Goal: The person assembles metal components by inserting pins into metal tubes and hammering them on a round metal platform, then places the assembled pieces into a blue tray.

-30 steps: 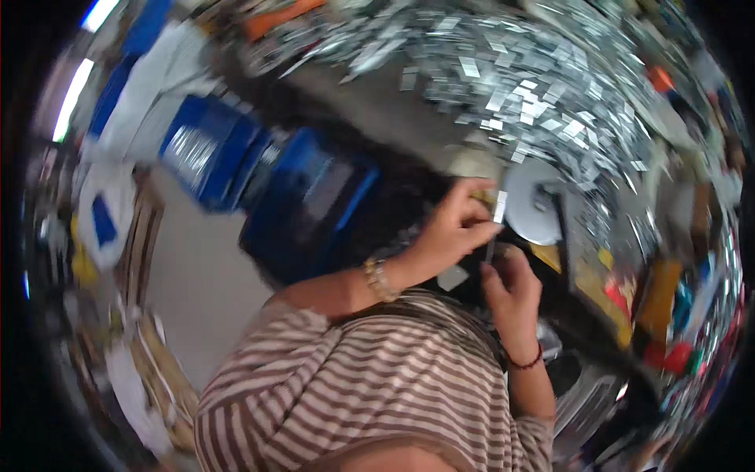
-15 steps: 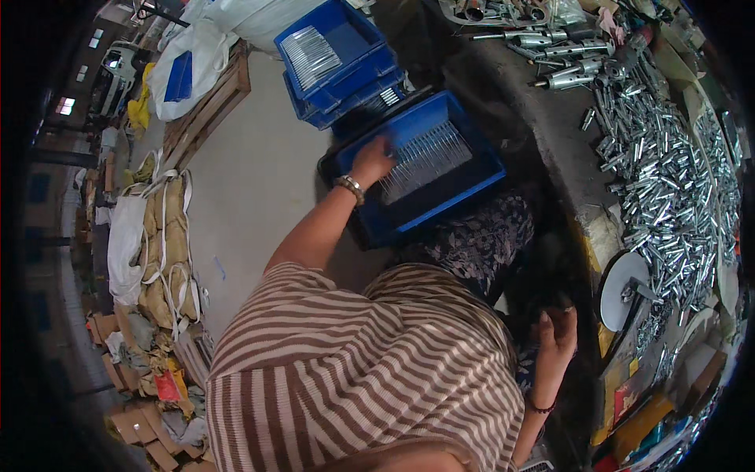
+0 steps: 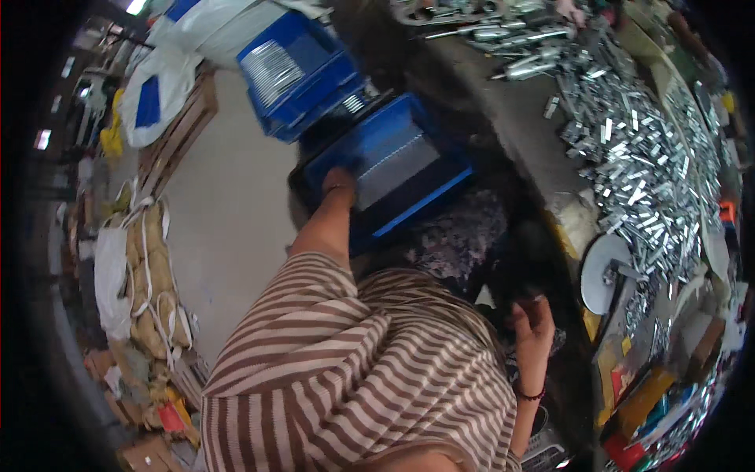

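My left hand (image 3: 340, 182) reaches down to the near left corner of a blue plastic crate (image 3: 440, 185) on the floor. The crate holds rows of small shiny metal pieces (image 3: 393, 161). The fingers dip behind the crate's rim, so their grip is hidden. My right hand (image 3: 535, 324) hangs by my lap next to the workbench edge, fingers apart and nothing in it. My striped brown and white sleeve and shirt fill the lower middle.
A second blue crate (image 3: 295, 71) of metal parts stands behind the first. The grey workbench (image 3: 527, 118) on the right carries a heap of several small metal pieces (image 3: 637, 149) and a white disc (image 3: 602, 271). Sacks (image 3: 149, 275) and boxes line the left.
One second ago both hands were together at the bench. My left arm has since swung down to the blue crate, and my right hand has dropped to my lap, open.
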Demonstrator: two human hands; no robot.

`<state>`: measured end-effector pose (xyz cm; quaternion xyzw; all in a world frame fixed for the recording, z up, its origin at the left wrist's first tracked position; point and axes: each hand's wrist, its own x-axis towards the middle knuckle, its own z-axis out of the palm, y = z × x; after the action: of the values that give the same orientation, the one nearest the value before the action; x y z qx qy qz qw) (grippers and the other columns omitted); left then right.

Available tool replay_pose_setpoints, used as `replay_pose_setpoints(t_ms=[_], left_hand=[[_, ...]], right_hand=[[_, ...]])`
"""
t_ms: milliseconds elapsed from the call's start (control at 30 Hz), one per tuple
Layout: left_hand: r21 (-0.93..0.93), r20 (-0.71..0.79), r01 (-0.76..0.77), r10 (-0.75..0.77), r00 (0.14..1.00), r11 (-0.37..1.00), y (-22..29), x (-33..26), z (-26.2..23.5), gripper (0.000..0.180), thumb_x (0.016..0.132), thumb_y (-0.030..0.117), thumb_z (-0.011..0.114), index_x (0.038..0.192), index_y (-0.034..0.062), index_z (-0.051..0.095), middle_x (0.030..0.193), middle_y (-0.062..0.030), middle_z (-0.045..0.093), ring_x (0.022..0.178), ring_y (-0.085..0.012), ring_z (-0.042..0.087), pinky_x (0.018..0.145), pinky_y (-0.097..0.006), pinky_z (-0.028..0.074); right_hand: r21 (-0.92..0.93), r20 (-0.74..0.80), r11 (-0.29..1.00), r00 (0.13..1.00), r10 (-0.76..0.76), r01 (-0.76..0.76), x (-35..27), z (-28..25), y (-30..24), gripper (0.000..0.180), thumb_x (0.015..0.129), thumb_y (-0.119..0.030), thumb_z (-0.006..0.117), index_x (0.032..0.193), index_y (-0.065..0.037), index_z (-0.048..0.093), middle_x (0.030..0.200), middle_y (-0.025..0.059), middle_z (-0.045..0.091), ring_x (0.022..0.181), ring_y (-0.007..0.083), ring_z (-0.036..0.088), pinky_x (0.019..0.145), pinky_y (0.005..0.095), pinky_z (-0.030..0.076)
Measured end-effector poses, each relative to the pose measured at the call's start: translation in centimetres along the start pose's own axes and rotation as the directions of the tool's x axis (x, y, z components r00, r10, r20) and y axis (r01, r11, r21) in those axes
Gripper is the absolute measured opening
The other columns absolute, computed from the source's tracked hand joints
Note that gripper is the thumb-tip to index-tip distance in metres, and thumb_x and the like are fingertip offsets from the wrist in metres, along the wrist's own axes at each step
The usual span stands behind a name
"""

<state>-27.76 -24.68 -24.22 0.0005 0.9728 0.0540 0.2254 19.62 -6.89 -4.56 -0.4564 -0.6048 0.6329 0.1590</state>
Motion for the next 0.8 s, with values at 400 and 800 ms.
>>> replay_pose_setpoints(t_ms=[400, 800], left_hand=[[0.469, 0.21, -0.498, 0.455, 0.865, 0.73, -3.4, 7.5, 4.5, 0.039, 0.104, 0.033, 0.056, 0.129, 0.0071, 0.072, 0.131, -0.021, 0.069, 0.124, -0.0356, 0.067, 0.104, -0.043, 0.054], [0.062, -0.354, -0.743, 0.711, 0.608, 0.666, 12.0, -4.9, -7.9, 0.037, 0.099, 0.044, 0.063, 0.104, 0.0095, 0.074, 0.103, -0.0202, 0.075, 0.098, -0.0405, 0.072, 0.079, -0.05, 0.056]], right_hand=[[-0.051, 0.013, 0.999, 1.0, -0.006, 0.007, 0.2, 0.3, 1.4, 0.022, 0.096, -0.008, 0.071, 0.114, 0.003, 0.066, 0.09, 0.0111, 0.07, 0.079, 0.0138, 0.064, 0.07, 0.0303, 0.052], [-0.182, 0.049, 0.975, 0.992, -0.119, 0.126, -0.2, 0.1, 0.0, 0.025, 0.094, -0.007, 0.072, 0.117, 0.001, 0.067, 0.099, 0.0178, 0.071, 0.079, 0.0224, 0.066, 0.074, 0.0325, 0.054]])
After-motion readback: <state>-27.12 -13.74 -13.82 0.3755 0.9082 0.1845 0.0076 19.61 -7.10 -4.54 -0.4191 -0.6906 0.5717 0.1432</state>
